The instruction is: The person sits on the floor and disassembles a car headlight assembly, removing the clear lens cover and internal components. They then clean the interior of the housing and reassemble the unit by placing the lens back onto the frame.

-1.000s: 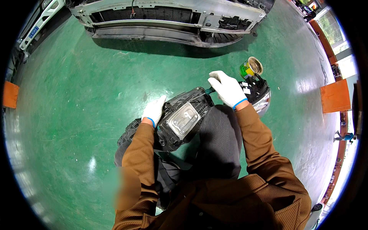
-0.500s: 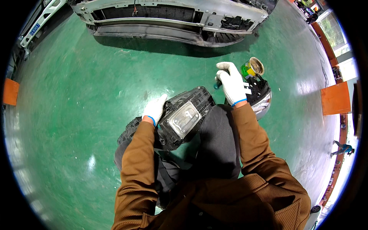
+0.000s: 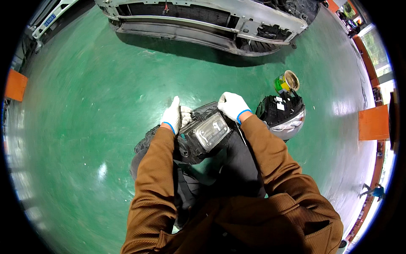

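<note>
A black-housed car headlight (image 3: 211,130) with a clear rectangular lens lies tilted across my knees. At its left edge is my left hand (image 3: 171,113) in a white glove with a blue cuff, one finger stretched upward and the others curled against the housing. My right hand (image 3: 232,106), gloved the same way, is closed at the headlight's upper right corner. What its fingers pinch, if anything, is hidden. A thin pale line shows below that wrist; I cannot make out what it is.
On the green floor to the right sits a second lamp unit (image 3: 282,116), black with a silver shell. Just beyond it stands an open green-and-yellow tin (image 3: 287,81). A car front without its bumper (image 3: 203,25) is ahead. Orange boxes (image 3: 373,122) stand far right and left.
My right hand has come left and down from beside the second lamp unit to the headlight's corner, and its fingers have closed. My left hand's fingers have shifted on the housing's edge.
</note>
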{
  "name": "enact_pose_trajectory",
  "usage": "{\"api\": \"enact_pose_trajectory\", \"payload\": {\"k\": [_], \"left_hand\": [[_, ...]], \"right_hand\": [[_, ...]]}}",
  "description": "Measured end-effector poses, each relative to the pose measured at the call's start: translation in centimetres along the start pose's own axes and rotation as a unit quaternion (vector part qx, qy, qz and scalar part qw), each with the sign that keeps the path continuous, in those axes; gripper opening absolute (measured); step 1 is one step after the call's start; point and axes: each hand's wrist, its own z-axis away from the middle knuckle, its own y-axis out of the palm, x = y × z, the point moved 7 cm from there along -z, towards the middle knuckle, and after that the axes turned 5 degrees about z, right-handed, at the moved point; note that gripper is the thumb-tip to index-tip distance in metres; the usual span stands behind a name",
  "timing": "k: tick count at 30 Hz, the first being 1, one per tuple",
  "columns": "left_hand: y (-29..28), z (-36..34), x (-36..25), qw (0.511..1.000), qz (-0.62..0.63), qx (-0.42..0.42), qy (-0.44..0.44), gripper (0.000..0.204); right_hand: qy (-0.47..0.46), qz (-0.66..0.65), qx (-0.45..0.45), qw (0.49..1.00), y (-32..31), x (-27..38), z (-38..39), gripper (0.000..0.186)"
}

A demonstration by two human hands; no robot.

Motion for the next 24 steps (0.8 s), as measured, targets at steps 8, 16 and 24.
{"api": "enact_pose_trajectory", "payload": {"k": [8, 16, 24], "left_hand": [[-0.2, -1.4, 0.7, 0.995, 0.08, 0.061, -0.024, 0.085], [-0.2, -1.0, 0.6, 0.998, 0.009, 0.06, 0.024, 0.046], [2.5, 1.3, -0.5, 0.949, -0.281, 0.072, 0.121, 0.035]], "right_hand": [[-0.101, -0.109, 0.071, 0.986, 1.1, 9.3, 1.7, 0.05], [0.004, -0.404, -0.087, 0.911, -5.1, 2.4, 4.4, 0.035], [0.044, -0.559, -0.334, 0.758, -6.9, -7.0, 10.0, 0.031]]}}
